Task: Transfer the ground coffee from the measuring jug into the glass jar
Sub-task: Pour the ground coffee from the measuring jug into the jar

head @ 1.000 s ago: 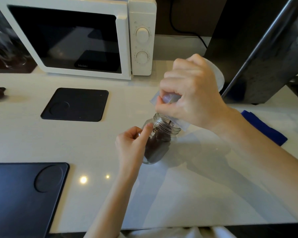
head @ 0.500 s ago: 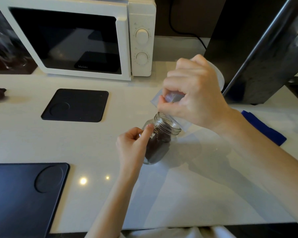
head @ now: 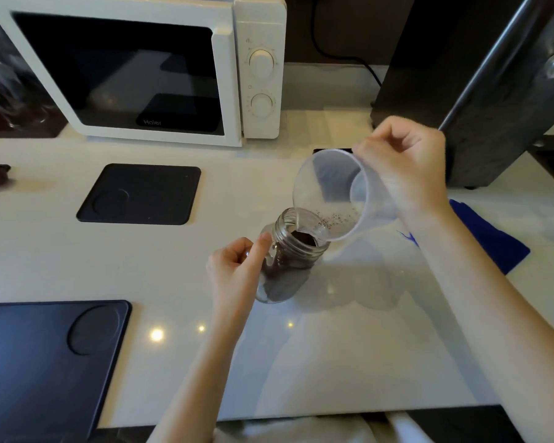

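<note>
A small glass jar (head: 288, 270) stands on the white counter, nearly full of dark ground coffee (head: 303, 239). My left hand (head: 237, 266) grips its left side. My right hand (head: 403, 164) holds a translucent plastic measuring jug (head: 330, 193), tipped on its side with its mouth facing me and its lip just over the jar's open mouth. Only a few coffee grains cling to the jug's lower inside wall.
A white microwave (head: 141, 68) stands at the back left. Two black mats lie on the counter, one mid-left (head: 141, 193), one front left (head: 45, 356). A blue cloth (head: 490, 238) lies right of my forearm. A dark appliance (head: 480, 91) rises at the back right.
My right hand has swung up and to the right, turning the jug from steeply upended over the jar to lying sideways with its mouth toward me. The left hand has stayed on the jar.
</note>
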A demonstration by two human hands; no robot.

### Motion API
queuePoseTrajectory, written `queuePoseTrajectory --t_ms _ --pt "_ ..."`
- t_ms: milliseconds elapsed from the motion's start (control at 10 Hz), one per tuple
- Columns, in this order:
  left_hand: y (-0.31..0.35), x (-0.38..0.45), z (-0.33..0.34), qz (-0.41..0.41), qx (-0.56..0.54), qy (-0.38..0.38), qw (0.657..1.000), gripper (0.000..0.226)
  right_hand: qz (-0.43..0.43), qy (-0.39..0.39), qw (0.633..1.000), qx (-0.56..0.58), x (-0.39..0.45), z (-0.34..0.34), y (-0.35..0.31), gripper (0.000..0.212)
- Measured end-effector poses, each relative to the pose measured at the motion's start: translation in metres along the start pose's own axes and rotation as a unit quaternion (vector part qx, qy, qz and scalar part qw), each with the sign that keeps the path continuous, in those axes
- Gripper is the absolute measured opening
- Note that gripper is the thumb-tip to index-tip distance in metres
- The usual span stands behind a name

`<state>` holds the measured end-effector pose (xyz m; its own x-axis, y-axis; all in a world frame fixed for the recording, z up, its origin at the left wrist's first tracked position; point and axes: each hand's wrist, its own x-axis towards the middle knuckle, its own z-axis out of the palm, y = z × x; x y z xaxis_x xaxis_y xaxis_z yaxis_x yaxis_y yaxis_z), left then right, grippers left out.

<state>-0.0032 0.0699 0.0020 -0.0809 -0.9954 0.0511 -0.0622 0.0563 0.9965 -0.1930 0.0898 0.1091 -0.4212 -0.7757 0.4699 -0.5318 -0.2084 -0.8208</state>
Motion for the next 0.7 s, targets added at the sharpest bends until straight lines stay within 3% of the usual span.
queuePoseTrajectory --t_ms 100,200,300,400,500,600,700 --pt "-0.001 0.0 -0.003 -0.009 -0.005 0.004 1.0 0.05 0.11 0.074 0.987 0.094 -0.009 -0.005 0.013 0.021" --pt "-0.006 0.001 -0.008 -0.015 -0.03 0.021 0.999 0.045 0.232 0.121 0.959 0.111 -0.02 -0.007 0.032 0.03" --pt "-0.013 0.0 -0.01 -0.018 -0.054 0.032 0.998 0.043 0.289 0.126 0.947 0.067 -0.033 -0.004 0.042 0.024" --pt "-0.021 0.002 -0.013 -0.034 -0.082 0.042 0.995 0.043 0.373 0.15 0.905 0.141 -0.055 0.003 0.052 0.017" --pt "-0.025 0.004 -0.015 -0.045 -0.104 0.044 0.993 0.038 0.388 0.163 0.892 0.167 -0.069 0.009 0.06 0.015" --pt "-0.026 0.006 -0.016 -0.049 -0.11 0.041 0.992 0.038 0.453 0.202 0.823 0.277 -0.085 0.014 0.065 0.025" --pt "-0.025 0.007 -0.016 -0.053 -0.107 0.042 0.992 0.033 0.458 0.192 0.817 0.293 -0.093 0.02 0.064 0.023"
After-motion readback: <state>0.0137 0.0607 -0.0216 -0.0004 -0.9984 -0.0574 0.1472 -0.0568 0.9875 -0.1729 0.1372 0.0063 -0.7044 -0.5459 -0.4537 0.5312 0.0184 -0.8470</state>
